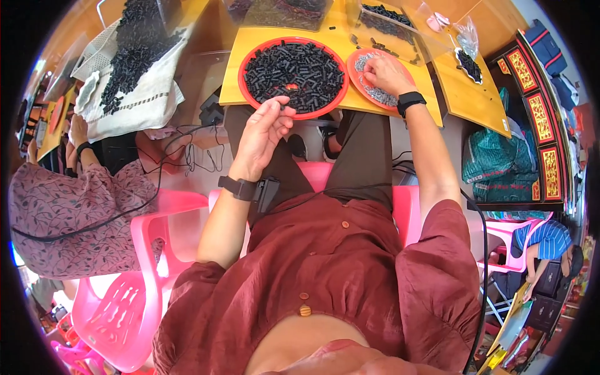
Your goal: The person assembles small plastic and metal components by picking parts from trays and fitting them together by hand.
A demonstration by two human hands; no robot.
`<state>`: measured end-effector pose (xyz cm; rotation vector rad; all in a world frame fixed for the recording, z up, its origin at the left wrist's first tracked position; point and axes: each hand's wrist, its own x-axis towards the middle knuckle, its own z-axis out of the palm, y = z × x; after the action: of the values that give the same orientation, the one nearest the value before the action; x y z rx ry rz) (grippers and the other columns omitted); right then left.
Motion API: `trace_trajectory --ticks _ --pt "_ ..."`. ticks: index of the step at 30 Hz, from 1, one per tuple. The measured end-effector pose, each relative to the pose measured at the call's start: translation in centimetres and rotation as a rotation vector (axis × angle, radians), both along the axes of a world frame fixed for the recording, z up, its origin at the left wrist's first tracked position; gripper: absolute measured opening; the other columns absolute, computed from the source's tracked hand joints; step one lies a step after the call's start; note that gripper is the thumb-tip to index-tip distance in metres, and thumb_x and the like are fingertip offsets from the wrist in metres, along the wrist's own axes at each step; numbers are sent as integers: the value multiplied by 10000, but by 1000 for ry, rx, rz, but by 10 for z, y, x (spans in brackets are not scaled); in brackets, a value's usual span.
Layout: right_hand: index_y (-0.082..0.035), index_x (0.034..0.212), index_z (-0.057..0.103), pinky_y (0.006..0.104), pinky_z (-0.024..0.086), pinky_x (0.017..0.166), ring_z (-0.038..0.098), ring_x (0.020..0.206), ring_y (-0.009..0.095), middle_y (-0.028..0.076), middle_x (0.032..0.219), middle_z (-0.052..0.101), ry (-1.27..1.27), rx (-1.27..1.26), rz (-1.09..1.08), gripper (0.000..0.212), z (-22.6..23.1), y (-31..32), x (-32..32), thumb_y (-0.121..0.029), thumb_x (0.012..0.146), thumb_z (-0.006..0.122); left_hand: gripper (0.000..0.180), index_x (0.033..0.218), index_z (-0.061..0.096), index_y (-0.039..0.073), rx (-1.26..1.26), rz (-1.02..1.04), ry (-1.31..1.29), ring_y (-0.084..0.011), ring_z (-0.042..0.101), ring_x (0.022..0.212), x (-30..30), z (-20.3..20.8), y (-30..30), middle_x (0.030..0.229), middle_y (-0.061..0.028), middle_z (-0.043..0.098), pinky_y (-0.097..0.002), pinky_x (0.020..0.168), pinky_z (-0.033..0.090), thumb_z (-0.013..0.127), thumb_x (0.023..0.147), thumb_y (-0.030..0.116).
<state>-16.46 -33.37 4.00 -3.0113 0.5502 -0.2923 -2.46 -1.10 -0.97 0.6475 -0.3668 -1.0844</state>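
My left hand (pixel 267 132) is raised at the near left rim of a round red tray (pixel 345 70). Thumb and fingertips are pinched together, with what looks like a small black piece (pixel 283 107) between them. Many short black cylindrical pieces (pixel 294 69) fill that tray. To its right, my right hand (pixel 386 76) reaches over a smaller orange-red plate (pixel 406 67) of small silver metal parts (pixel 380 95). Its fingers are curled and closed, tips down among the parts; whatever they pinch is too small to make out.
Clear plastic bins (pixel 284 14) with dark pieces stand at the table's (pixel 234 81) far side. A white dish of black pieces (pixel 469 65) lies at right. On the left, black pieces are heaped on a white towel (pixel 150 103) beside a seated co-worker (pixel 81 212). Cables hang around my chair.
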Motion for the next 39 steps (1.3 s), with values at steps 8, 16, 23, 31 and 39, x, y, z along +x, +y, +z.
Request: trace_trajectory --ticks 8,16,23,31,39 --pt "15 809 638 300 514 624 658 639 187 125 690 667 -567 371 -116 183 27 63 16 -155 749 670 295 1194 593 12 47 92 -92 -81 592 777 -5 6 -3 944 -63 662 -203 731 489 590 922 127" --pt "-16 957 698 206 490 614 614 667 66 22 770 680 -683 916 37 133 37 186 23 -23 838 639 292 1195 610 23 41 148 -162 -61 547 749 -8 11 -2 912 -35 648 -191 711 460 596 915 104" --pt "-14 948 680 254 518 660 669 729 141 119 797 689 -544 834 96 141 32 210 21 -43 823 620 221 1114 638 30 29 171 -255 -50 542 740 -9 9 -2 857 -1 632 -185 688 443 598 910 104" --pt "-28 1020 635 289 524 651 682 701 208 121 763 683 -484 700 94 221 36 212 17 -36 799 637 161 1054 627 37 52 154 -332 -56 548 728 -10 9 -1 839 9 622 -197 690 452 603 902 83" --pt "-8 1019 630 274 513 643 663 686 148 100 760 686 -384 781 47 234 42 207 -3 -75 801 682 162 1058 616 28 62 -59 -319 -48 566 735 -17 9 -1 863 4 630 -186 675 471 593 908 88"
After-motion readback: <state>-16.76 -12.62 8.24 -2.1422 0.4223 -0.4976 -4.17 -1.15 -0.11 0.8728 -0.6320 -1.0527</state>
